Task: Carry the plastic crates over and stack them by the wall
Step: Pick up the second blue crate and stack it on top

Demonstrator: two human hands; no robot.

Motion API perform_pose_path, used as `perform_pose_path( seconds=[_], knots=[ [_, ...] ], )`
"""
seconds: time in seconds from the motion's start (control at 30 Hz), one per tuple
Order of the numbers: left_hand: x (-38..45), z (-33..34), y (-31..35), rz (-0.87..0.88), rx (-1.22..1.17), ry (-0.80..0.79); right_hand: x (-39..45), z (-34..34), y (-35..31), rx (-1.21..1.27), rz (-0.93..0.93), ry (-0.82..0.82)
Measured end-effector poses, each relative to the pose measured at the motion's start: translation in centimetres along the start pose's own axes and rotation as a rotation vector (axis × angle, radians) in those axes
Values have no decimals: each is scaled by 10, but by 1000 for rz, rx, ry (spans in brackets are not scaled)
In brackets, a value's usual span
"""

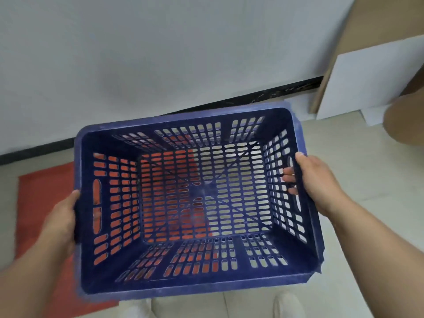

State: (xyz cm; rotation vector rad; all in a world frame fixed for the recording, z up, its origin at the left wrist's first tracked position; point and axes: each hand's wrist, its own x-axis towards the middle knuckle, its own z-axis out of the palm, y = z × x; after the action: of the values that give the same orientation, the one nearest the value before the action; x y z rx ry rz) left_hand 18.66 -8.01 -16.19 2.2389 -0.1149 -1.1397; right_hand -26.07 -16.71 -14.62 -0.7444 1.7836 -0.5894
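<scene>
Blue crate (195,203) between left hand (60,222) and right hand (317,180).

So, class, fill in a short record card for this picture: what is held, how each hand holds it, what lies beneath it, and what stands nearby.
held: blue plastic crate, empty, slotted walls and base
left hand: grips the crate's left rim
right hand: grips the right rim, fingers through the handle slot
beneath: red mat on pale tiled floor
behind: white wall with dark skirting
right side: white board leaning by the wall
</scene>
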Motion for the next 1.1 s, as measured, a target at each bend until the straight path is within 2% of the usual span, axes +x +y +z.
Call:
perform_pose_path(
  seconds=[0.17,0.27,0.47,0.63,0.8,0.97,1.1],
  knots=[
    [132,-127,-26,-22,-69,49,-12,122,-14,-63,-43,-57],
    [123,-147,-5,-40,-57,96,-16,191,-15,-81,-33,-80],
    [166,-204,-20,-91,-73,49,-23,287,-12,-134,1,-116],
    [194,-218,-39,-100,-81,-10,-33,313,-4,-230,-7,-74],
    [206,-228,-52,-112,-57,-76,-44,315,6,-445,1,19],
    [202,-236,-47,-147,81,-215,-54,313,10,-242,235,-10],
    [199,-234,-46,-156,25,-310,-56,310,15,-146,235,-89]
  ],
)
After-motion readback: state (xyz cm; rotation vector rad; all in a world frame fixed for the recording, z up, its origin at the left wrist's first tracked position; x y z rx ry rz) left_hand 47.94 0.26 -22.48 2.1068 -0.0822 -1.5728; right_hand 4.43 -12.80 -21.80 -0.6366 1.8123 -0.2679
